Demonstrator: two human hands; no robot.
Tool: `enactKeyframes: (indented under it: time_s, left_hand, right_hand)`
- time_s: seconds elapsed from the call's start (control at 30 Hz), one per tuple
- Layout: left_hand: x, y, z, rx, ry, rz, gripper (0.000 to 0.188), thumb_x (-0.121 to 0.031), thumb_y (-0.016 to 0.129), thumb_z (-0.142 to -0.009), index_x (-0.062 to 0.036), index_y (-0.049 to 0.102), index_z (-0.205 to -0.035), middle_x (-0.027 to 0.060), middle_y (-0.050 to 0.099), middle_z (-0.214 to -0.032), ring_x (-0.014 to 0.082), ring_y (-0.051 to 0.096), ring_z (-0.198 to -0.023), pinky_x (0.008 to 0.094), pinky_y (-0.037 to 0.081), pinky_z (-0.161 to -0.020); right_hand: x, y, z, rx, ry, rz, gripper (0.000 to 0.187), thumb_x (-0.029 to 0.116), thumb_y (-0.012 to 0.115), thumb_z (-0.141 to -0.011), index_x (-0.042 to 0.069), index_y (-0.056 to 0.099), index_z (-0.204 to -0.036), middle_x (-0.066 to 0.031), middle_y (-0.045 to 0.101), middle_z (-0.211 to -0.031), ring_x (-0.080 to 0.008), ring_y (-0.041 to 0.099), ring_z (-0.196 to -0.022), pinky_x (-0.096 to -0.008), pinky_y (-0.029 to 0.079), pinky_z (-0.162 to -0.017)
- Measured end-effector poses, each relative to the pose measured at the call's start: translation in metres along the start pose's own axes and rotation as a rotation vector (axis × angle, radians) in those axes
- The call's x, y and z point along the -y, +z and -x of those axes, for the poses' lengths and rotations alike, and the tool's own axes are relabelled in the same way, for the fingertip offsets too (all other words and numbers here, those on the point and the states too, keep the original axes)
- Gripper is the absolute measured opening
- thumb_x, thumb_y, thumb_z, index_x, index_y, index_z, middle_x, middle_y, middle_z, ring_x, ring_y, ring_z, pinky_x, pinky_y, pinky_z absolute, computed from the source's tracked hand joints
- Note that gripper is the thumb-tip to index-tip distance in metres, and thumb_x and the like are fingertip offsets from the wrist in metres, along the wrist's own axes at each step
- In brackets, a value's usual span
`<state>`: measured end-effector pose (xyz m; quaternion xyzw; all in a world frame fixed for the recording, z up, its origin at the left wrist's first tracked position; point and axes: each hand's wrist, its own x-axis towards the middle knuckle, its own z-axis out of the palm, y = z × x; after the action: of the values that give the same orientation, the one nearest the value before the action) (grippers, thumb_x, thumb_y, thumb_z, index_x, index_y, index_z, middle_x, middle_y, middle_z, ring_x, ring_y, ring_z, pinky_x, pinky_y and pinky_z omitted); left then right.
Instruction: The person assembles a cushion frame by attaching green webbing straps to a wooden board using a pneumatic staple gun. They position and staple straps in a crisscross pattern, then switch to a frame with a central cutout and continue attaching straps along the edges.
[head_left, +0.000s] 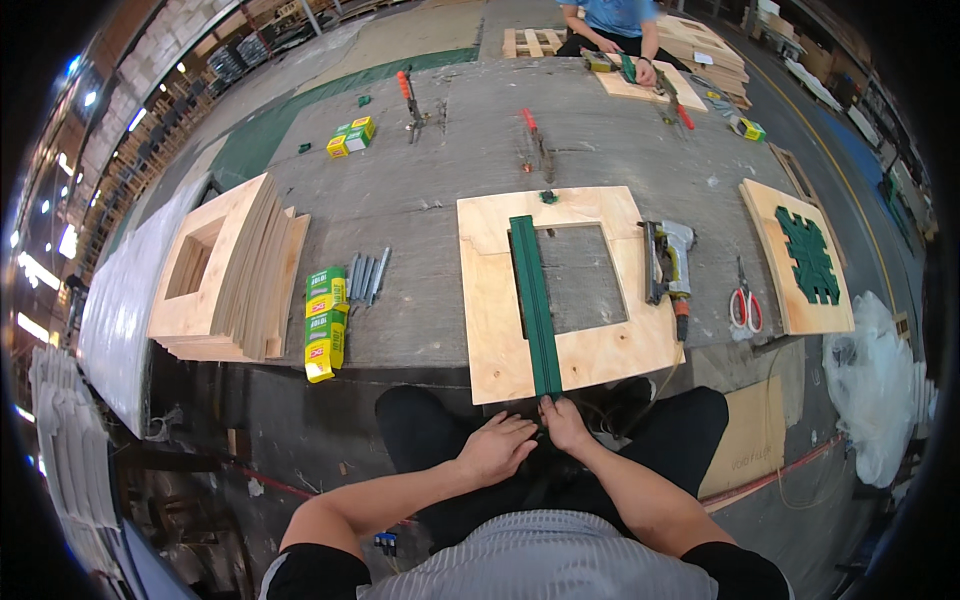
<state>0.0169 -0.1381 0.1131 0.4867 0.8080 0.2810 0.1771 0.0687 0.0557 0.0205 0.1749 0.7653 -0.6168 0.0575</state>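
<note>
A pale plywood frame with a rectangular opening lies in front of me, its near edge over the table's edge. Across its left side runs a long green webbing strap, flat and slightly slanted. My right hand pinches the strap's near end just off the frame's front edge. Close beside it, my left hand has its fingers stretched toward the strap end; whether they touch it is unclear. A staple gun rests at the frame's right edge. A small green scrap sits at its far edge.
Stacked plywood frames, staple boxes and loose staple strips are left. Scissors and a panel with green webbing are right. Toggle clamps stand farther back. A person works across the table.
</note>
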Motion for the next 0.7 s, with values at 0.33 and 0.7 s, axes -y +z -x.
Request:
enactKeyframes:
  time_s: [0.33,0.7]
  left_hand:
    - [0.041,0.04,-0.061,0.083,-0.303,0.394,0.064,-0.054,0.049,-0.106,-0.0024,0.055,-0.143,0.0289,0.057,-0.143,0.0462,0.051,-0.136,0.0483,0.039,-0.116]
    - [0.07,0.051,-0.085,-0.1,0.01,-0.129,0.042,-0.048,0.051,-0.104,-0.0213,0.067,-0.132,0.0101,0.068,-0.131,0.0333,0.064,-0.12,0.048,0.051,-0.103]
  right_hand:
    - [-0.016,-0.015,-0.017,0.076,-0.237,0.251,0.035,0.021,0.048,-0.101,-0.007,0.067,-0.111,-0.0359,0.065,-0.116,-0.0534,0.058,-0.117,-0.0537,0.048,-0.1]
    - [-0.032,-0.025,-0.035,0.151,-0.283,0.491,0.036,0.024,0.053,-0.1,-0.003,0.066,-0.119,-0.0317,0.067,-0.119,-0.0519,0.061,-0.113,-0.0552,0.048,-0.101]
